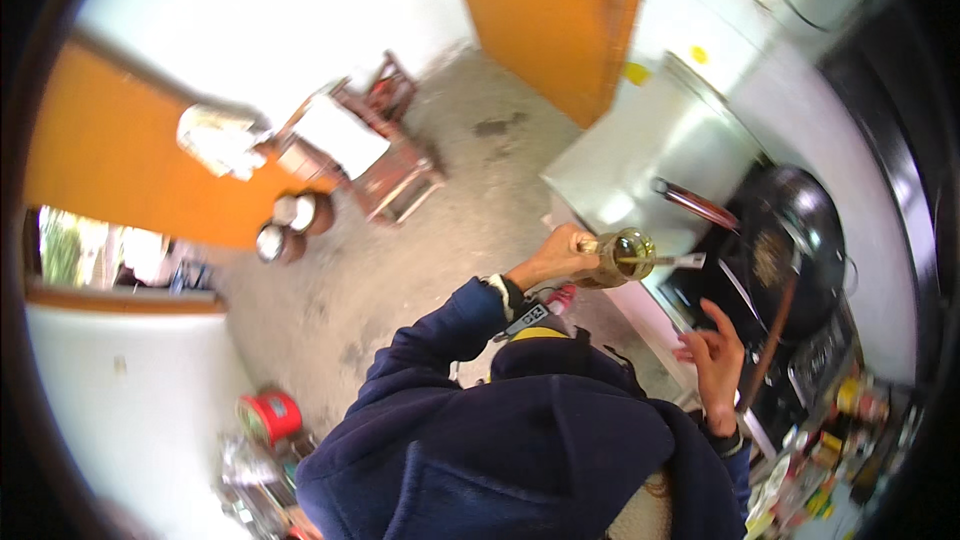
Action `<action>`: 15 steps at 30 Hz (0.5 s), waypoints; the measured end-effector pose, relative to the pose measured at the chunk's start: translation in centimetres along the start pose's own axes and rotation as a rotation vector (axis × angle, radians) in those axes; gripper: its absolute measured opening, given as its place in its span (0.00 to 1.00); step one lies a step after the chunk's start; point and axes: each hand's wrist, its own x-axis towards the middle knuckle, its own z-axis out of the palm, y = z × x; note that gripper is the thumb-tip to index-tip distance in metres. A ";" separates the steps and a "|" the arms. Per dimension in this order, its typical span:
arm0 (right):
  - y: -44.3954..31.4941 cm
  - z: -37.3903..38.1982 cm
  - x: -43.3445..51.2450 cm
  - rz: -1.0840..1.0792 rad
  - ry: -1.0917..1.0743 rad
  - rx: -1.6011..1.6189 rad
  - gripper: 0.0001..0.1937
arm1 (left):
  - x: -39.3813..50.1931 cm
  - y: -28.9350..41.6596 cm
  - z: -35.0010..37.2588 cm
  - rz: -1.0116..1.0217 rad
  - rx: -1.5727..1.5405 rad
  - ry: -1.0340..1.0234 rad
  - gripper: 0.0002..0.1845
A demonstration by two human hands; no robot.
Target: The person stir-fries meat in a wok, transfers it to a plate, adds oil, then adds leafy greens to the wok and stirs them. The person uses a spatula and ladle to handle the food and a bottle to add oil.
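Note:
My left hand grips the handle of a glass jug that contains a dark yellowish liquid. A thin utensil leans in the jug, its flat pale end sticking out to the right over the stove. My right hand is raised beside the stove with fingers apart and nothing in it. Farther right, a black wok sits on the gas stove, with a brownish patch in its bottom that I cannot make out. A long-handled cooking tool rests in the wok, its wooden handle reaching toward my right wrist.
The wok's handle juts over a metal-topped counter. Packets and bottles crowd the counter at lower right. An orange door stands behind. On the concrete floor are a wooden chair, lidded pots and a red bucket.

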 end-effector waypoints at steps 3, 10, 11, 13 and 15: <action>1.3 -0.2 -0.3 0.090 -0.029 0.004 0.18 | -1.1 0.1 -4.5 -0.009 0.060 0.163 0.12; 3.6 -0.9 -1.6 0.232 0.061 0.148 0.10 | 1.9 1.6 -11.7 0.076 0.267 0.411 0.08; 4.1 -0.7 -2.1 0.245 0.033 0.156 0.10 | 2.2 2.0 -12.5 0.094 0.404 0.421 0.07; 5.5 -0.2 -2.7 0.286 0.056 0.189 0.10 | 2.2 2.8 -12.6 0.264 0.394 0.537 0.06; 7.2 0.5 -3.9 0.279 0.015 0.279 0.09 | 2.0 5.0 -13.9 0.088 0.324 0.435 0.05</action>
